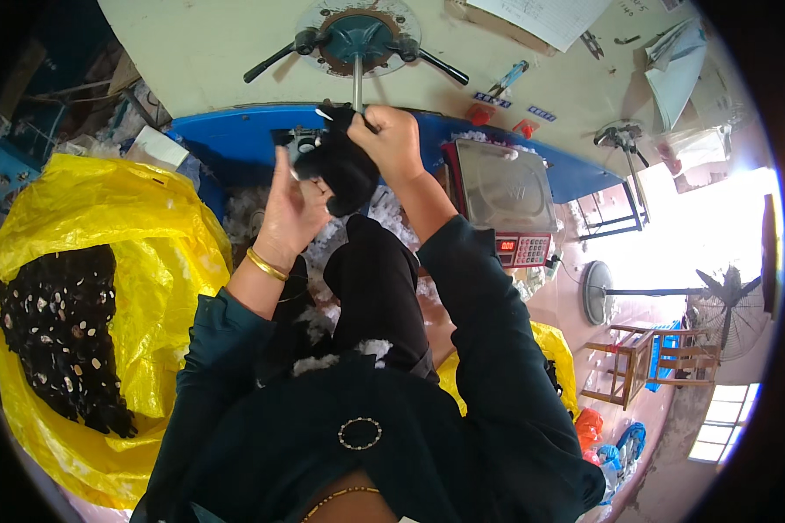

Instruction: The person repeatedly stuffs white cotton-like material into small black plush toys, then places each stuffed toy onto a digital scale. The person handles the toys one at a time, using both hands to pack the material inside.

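The right hand (394,139) is curled tight over the top of a black plush toy piece (344,170), pinching its fabric against the thin metal tube (358,80) that comes down from a round, dark green machine fitting (358,33). The left hand (290,209) is raised just beside the piece, fingers spread and pointing up, its palm against the lower left side of the plush; a gold bangle (266,264) circles that wrist. The plush piece sits between the two hands, in front of the blue-edged bench (235,139), with small white marks showing on its upper part.

Below the hands, loose white stuffing fibre (392,213) lies scattered around the person's dark-trousered knee (377,279). To the right, a steel-topped weighing scale with a red digit display and keypad (506,196) rests near the bench edge. On the left, a large yellow plastic sack (148,261) stands open, filled with more black plush pieces (61,331) dotted with pale spots. A standing fan (728,305) and a wooden chair (650,353) are well apart at the far right.
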Action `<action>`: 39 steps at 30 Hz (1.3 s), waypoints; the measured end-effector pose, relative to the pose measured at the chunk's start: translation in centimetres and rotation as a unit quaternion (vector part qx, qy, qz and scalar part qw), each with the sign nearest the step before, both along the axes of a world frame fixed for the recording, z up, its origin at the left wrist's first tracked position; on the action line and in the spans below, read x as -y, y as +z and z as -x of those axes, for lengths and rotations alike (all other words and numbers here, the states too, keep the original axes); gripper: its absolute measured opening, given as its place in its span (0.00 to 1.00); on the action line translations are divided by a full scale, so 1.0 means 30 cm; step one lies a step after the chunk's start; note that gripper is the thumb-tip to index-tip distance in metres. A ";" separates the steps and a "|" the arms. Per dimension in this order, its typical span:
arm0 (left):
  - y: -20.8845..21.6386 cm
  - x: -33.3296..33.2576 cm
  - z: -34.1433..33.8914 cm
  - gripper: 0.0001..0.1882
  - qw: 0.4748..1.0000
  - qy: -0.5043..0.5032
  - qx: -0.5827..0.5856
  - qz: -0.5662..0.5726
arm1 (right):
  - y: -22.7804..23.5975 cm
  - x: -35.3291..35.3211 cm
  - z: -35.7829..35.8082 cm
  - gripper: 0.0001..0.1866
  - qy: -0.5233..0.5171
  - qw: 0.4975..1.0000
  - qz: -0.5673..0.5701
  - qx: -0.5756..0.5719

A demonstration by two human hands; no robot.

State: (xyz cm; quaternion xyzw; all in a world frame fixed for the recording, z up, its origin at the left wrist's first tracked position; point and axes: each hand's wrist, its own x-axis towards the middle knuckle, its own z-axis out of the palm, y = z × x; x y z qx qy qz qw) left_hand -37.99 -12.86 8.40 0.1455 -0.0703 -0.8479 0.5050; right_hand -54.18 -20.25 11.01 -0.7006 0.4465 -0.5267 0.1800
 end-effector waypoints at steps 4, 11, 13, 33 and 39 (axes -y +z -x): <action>0.013 0.007 0.035 0.14 0.973 0.021 0.185 0.137 | -0.049 -0.013 0.031 0.17 0.064 0.993 -0.069 0.078; -0.029 0.184 0.104 0.17 0.626 0.273 0.604 0.410 | -0.040 0.110 0.010 0.09 -0.020 0.999 -0.015 0.028; -0.016 0.192 0.096 0.17 0.593 0.257 0.637 0.419 | -0.047 0.133 0.002 0.08 -0.023 0.998 0.015 0.055; -0.026 0.125 -0.059 0.14 0.948 0.003 0.255 0.189 | -0.025 -0.057 0.016 0.18 0.049 0.997 -0.009 0.057; -0.032 0.054 0.032 0.19 0.948 -0.002 0.254 0.193 | -0.047 -0.053 0.114 0.14 0.156 0.980 -0.080 0.095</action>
